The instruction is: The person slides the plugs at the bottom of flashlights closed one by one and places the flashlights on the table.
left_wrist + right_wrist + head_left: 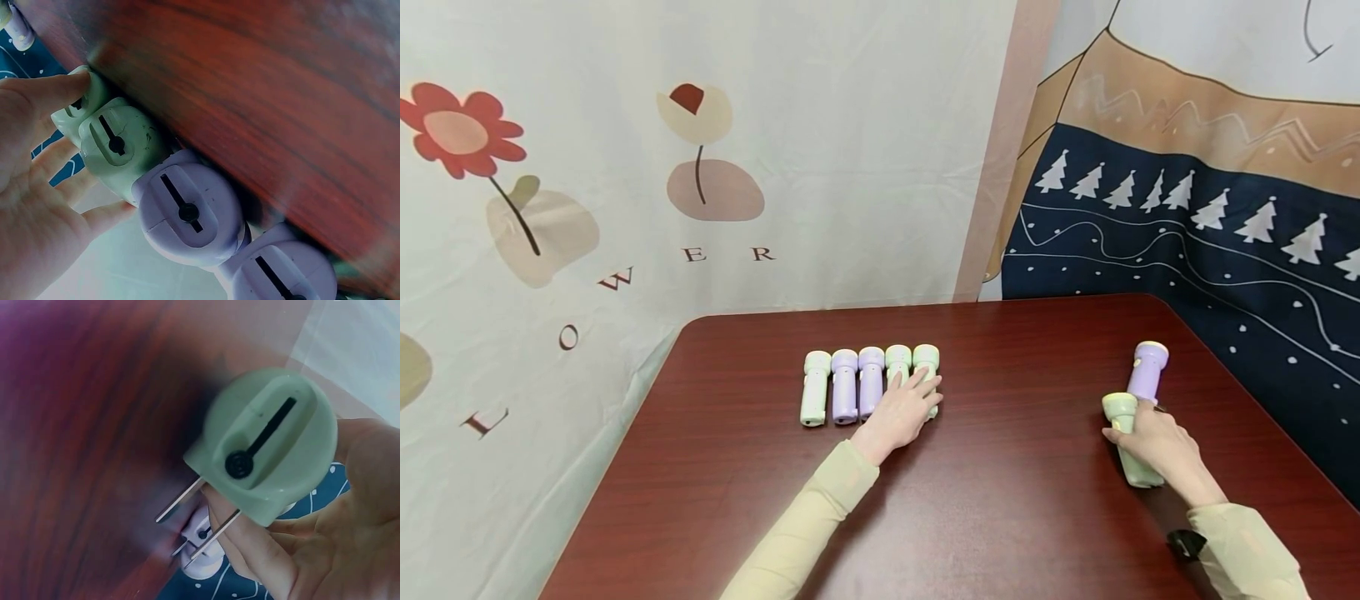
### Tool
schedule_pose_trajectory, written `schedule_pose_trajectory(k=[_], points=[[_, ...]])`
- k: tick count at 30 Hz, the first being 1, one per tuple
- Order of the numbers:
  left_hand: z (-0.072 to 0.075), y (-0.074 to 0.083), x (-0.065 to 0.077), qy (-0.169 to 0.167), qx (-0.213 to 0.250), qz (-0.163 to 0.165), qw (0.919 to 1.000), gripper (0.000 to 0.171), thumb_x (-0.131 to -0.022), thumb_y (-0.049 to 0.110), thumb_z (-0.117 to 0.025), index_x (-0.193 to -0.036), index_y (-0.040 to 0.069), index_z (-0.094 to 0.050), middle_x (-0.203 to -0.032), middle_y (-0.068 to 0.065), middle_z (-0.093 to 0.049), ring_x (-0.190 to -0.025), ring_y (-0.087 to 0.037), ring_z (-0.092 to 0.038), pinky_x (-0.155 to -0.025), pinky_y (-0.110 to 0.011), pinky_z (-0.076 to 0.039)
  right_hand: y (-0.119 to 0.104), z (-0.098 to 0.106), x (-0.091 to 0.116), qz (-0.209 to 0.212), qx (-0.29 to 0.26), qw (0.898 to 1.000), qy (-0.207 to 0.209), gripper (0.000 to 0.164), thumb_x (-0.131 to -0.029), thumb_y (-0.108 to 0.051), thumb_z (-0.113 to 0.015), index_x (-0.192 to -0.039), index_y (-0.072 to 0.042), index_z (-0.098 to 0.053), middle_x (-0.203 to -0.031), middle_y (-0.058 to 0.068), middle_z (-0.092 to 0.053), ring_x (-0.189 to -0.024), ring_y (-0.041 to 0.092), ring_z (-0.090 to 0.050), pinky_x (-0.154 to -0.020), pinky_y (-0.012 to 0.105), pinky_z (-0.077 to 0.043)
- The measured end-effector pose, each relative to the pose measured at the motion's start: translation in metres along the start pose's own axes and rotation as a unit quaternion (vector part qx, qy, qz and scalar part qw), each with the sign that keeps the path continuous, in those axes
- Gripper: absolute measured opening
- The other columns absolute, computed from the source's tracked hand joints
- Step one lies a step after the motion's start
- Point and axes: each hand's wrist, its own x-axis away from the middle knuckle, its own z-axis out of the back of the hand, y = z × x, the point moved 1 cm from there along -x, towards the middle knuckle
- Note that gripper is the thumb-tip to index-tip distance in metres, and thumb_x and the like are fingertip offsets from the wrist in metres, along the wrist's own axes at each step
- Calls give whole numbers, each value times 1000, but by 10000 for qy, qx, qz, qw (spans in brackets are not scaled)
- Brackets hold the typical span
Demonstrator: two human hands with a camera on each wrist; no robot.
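Observation:
Several flashlights, green and purple, lie side by side in a row on the brown table. My left hand point(901, 412) rests over the row's right end, its fingers spread across the two green ones. In the left wrist view, the thumb touches the end of the outermost green flashlight point(94, 94); the neighbouring green flashlight point(115, 140) lies by the fingers. At the right, my right hand point(1165, 446) grips another green flashlight point(1138, 467), tilted, with two metal prongs point(181, 499) sticking out near its tail. Just behind it lies a purple flashlight point(1147, 371), also with prongs out.
Two purple flashlights point(845, 387) and a green flashlight point(814, 390) form the row's left part. The brown table point(1000, 517) ends at a pale flower-printed cloth point(850, 150) behind and a dark tree-printed cloth point(1225, 267) at the right.

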Motion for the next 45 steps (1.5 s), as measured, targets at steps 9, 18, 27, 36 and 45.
schedule_pose_trajectory(k=[9, 18, 27, 36, 45], points=[[-1, 1, 0, -12, -5, 26, 10000, 34, -88, 20, -63, -122, 19, -64, -141, 1, -52, -137, -23, -42, -103, -50, -43, -11, -1, -6, 68, 34, 10000, 46, 73, -83, -42, -64, -114, 19, -38, -90, 34, -53, -74, 40, -56, -55, 43, -44], [-1, 1, 1, -119, 51, 78, 9999, 33, -90, 20, -60, -123, 20, -63, -142, 2, -51, -138, -22, -40, -104, -49, -42, -25, -6, -13, 351, -51, 9988, 334, 74, -82, -38, -65, -119, 18, -35, -89, 30, -54, -73, 38, -57, -53, 40, -45], [-2, 1, 0, -137, 45, 84, 9999, 33, -91, 21, -59, -124, 20, -62, -143, 2, -50, -139, -22, -40, -105, -49, -42, -43, -11, -20, 492, -246, 9969, 563, 78, -82, -40, -67, -122, 18, -33, -91, 32, -56, -71, 34, -59, -52, 38, -45], [-1, 1, 0, -164, 30, 106, 9998, 34, -91, 20, -60, -125, 20, -62, -144, 2, -50, -139, -22, -39, -106, -49, -41, -64, -18, -25, 581, -601, 9944, 644, 76, -82, -42, -66, -125, 14, -35, -94, 31, -57, -70, 34, -61, -52, 37, -46], [0, 1, 1, -152, 4, 88, 9998, 33, -91, 20, -59, -124, 20, -62, -143, 2, -50, -139, -22, -39, -105, -48, -42, -86, -23, -28, 604, -836, 9922, 703, 77, -82, -44, -67, -126, 11, -35, -94, 29, -59, -75, 37, -62, -55, 39, -49]])
